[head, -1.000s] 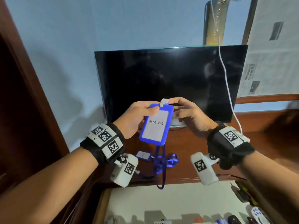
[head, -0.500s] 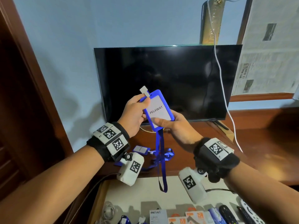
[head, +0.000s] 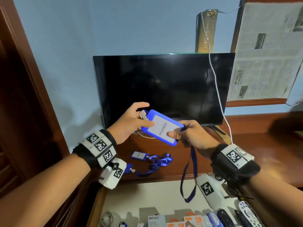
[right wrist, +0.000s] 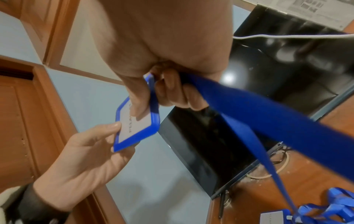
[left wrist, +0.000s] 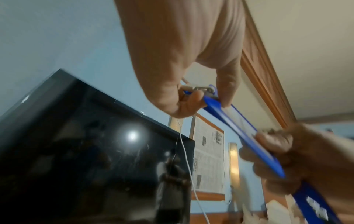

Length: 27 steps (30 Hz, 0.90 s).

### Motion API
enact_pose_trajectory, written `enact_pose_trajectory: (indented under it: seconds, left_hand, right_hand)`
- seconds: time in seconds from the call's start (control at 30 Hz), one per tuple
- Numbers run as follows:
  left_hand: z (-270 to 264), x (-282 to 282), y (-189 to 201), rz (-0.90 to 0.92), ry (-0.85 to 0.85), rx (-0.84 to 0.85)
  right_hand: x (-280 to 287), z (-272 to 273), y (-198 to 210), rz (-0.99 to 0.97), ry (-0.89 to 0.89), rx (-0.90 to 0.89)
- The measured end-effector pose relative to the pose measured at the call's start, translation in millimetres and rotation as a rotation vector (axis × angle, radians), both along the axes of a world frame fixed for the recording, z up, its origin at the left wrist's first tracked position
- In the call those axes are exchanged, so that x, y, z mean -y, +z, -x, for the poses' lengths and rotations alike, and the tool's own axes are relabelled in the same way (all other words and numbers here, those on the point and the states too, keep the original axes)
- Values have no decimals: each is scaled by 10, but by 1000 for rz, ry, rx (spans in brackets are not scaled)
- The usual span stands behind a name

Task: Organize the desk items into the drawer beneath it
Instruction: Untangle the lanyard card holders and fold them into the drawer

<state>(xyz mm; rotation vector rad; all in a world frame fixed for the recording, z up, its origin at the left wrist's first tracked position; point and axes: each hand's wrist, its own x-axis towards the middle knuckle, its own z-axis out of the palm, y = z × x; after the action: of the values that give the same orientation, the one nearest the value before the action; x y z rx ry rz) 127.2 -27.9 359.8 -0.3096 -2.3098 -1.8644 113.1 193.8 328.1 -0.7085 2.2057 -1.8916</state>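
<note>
1. The blue badge holder [head: 161, 127] is up in the air in front of the dark screen [head: 164, 86], tilted, spanning the gap between both sets of fingers
2. The left hand [head: 129, 122] pinches the clip end, thumb on the card face and curled fingers underneath; the index finger is lifted clear above
3. The right hand [head: 191, 134] grips the opposite end, thumb pressed on the face and fingers curled round the edge and the lanyard [head: 188, 176], which hangs in a loop below its fingers, over the open drawer [head: 147, 195]
4. Judged: the holder is light, stiff plastic, a bit slick, so an edge pinch suits it; the lanyard is limp and could snag, so gather it before lowering
5. Against half a second ago, the holder has swung from near upright to slanting, and the right thumb now sits on its face
6. More badge holders [head: 139, 155] lie on the desk [head: 262, 153], below the left fingers
</note>
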Motion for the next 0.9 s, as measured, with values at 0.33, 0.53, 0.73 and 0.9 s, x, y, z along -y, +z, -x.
enact_pose_trajectory:
  seconds: [0.33,0.53,0.73,0.9]
  left_hand:
    - [-135,-37,-60,651,24,-46]
    - [-203,-11,-129,775,58,-99]
    - [-268,-22,-201,742,234,-231]
    - [-272,20,-269,705,298,-219]
  right_hand:
    - [-125,-24,-90,-32,-91,28]
    - [-129,-82,-134,-79,-66,2]
    - [-76,-112,-225,-33,-66,56]
    - [5,-184,-366,0,-94,48]
